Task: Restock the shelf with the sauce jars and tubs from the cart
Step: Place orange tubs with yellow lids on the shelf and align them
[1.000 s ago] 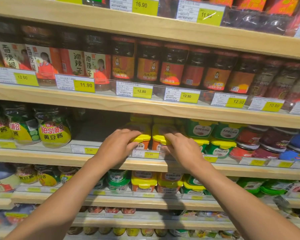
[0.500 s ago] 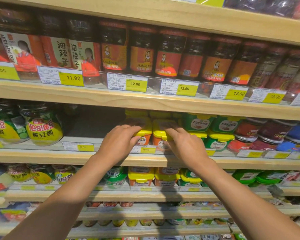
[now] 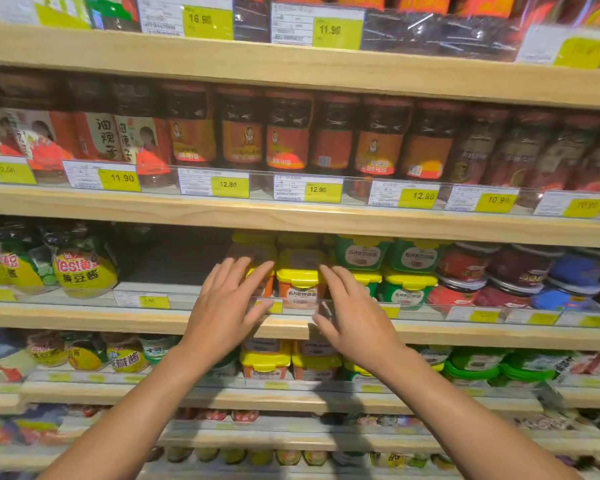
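Two orange sauce tubs with yellow lids stand side by side at the front of the middle shelf (image 3: 153, 320). The right tub (image 3: 300, 287) shows between my hands; the left tub (image 3: 265, 284) is mostly hidden behind my left fingers. My left hand (image 3: 224, 306) hovers in front of the left tub with straight, spread fingers and holds nothing. My right hand (image 3: 352, 310) is beside the right tub, fingers straight, holding nothing. More yellow-lidded tubs sit stacked behind them.
A dark gap (image 3: 174, 258) lies on the shelf left of the tubs. Yellow-labelled soybean sauce jars (image 3: 84, 268) stand further left, green tubs (image 3: 407, 285) and red jars (image 3: 465, 282) to the right. Chilli sauce jars (image 3: 288, 133) fill the shelf above. The cart is out of view.
Both hands have let go of the tubs' lids and drawn back towards me, with fingers straightened. The tubs stay on the shelf.
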`<state>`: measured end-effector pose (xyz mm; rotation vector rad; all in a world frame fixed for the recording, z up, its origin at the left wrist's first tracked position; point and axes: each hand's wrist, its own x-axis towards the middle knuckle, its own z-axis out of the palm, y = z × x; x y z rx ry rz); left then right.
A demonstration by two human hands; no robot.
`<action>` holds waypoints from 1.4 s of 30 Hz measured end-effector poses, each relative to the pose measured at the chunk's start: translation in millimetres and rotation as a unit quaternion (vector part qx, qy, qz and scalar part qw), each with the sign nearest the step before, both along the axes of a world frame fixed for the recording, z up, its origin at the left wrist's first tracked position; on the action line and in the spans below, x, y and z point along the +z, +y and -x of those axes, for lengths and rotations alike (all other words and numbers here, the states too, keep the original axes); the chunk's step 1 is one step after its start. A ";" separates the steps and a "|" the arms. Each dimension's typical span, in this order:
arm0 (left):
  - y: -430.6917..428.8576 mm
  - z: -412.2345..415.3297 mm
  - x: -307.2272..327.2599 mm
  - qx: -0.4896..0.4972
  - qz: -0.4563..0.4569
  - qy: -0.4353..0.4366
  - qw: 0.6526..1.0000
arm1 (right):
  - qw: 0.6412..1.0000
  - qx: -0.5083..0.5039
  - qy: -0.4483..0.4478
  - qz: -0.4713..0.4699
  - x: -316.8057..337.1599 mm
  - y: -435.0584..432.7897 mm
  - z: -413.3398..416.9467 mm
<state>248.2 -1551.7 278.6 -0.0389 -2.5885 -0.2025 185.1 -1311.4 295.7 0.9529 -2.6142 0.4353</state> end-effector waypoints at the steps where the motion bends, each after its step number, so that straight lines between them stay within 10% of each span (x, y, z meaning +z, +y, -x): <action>1: 8.5 -2.5 -1.4 -0.004 0.003 0.001 1.000 | 1.000 0.004 0.008 -0.005 -1.4 9.2 -0.6; 22: 430.6 40.3 -83.6 -0.310 0.101 -0.041 0.945 | 0.955 -0.288 -0.014 -0.072 -82.7 442.1 -52.8; 42: 867.4 126.6 -202.3 -0.581 0.110 -0.230 0.773 | 0.760 -0.625 -0.175 -0.032 -180.0 800.5 -131.1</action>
